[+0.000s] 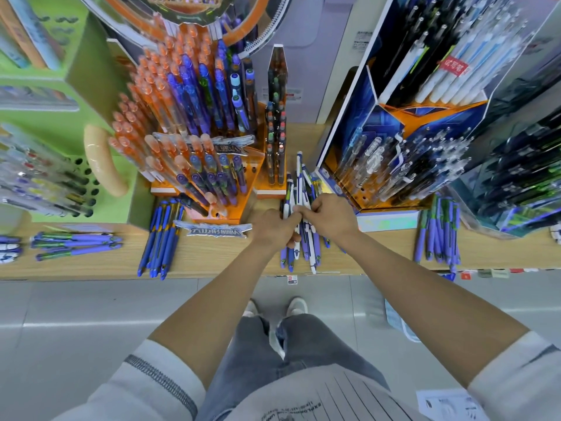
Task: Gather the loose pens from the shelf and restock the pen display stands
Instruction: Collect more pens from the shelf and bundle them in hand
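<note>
Wood-grain shelf (212,256) carries everything; it runs the full width of the view.

Stands, largest first:
- Blue display stand (391,123), right. Upper tier holds white-barrelled pens, lower tier clear and dark ones. Empty holes show along its near edge.
- Orange display stand (258,174), centre-left. Its tiers are packed with orange-capped and purple pens standing in holes. A few holes at the front corner are unfilled.
- Green display stand (54,117), far left. Mixed pens; several open holes on its right side.

Loose stock lying flat on the shelf:
- purple pens (437,232) at right, beside the blue stand
- blue pens (159,238) in front of the orange stand
- a second purple group (76,246) further left

Pen bundle (299,183): white and purple barrels held between the two stands, above the shelf front, tips fanning out below the hands.

Left grip (268,227): fingers curled round the middle of the bundle.
Right grip (329,217): fingers curled, pinching pens at the same height, touching the left fingertips.

Handling (judgement):
- Pens are light and stiff, with smooth plastic barrels likely to slide against one another.
- The splayed ends suggest the bundle is not squared.
- Hold mid-barrel, where the left grip sits.
- Draw single pens out by the upper end for seating in a hole.
</note>
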Available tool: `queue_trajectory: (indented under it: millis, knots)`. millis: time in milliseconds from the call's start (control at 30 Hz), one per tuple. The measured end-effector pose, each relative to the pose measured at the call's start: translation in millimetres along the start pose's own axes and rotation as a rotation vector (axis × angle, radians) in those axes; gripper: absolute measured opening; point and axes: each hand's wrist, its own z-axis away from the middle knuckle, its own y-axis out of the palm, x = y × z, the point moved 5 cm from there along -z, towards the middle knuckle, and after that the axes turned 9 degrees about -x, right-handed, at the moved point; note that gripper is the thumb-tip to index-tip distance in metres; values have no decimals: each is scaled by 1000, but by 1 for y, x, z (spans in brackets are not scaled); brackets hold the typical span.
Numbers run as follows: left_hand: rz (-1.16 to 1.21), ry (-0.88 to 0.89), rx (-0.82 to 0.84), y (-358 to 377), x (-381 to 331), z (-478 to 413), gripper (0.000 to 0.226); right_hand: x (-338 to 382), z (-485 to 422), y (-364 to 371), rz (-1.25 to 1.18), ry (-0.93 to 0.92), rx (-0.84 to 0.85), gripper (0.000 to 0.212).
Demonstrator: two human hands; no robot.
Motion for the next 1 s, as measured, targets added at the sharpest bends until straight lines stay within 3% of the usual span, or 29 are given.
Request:
queue_trajectory:
  millis: [167, 333, 500, 600, 733, 1000]
  knots:
    - [22, -18, 76, 1, 1, 4, 25, -7, -1, -3, -96, 48, 24, 32]
    - [96, -43, 68, 3, 2, 4, 35, -10, 5, -4, -218, 109, 99, 29]
    - [124, -26, 31, 2, 3, 5, 25, -12, 7, -2, -395, 198, 181, 30]
    - [181, -44, 22, 1, 0, 9, 22, -9, 10, -5, -435, 181, 215, 12]
    - [252, -87, 24, 2, -1, 14, 21, -11, 13, -6, -446, 162, 253, 14]
    - [347, -219, 31, 8, 0, 14, 42, -7, 23, -7, -436, 103, 308, 14]
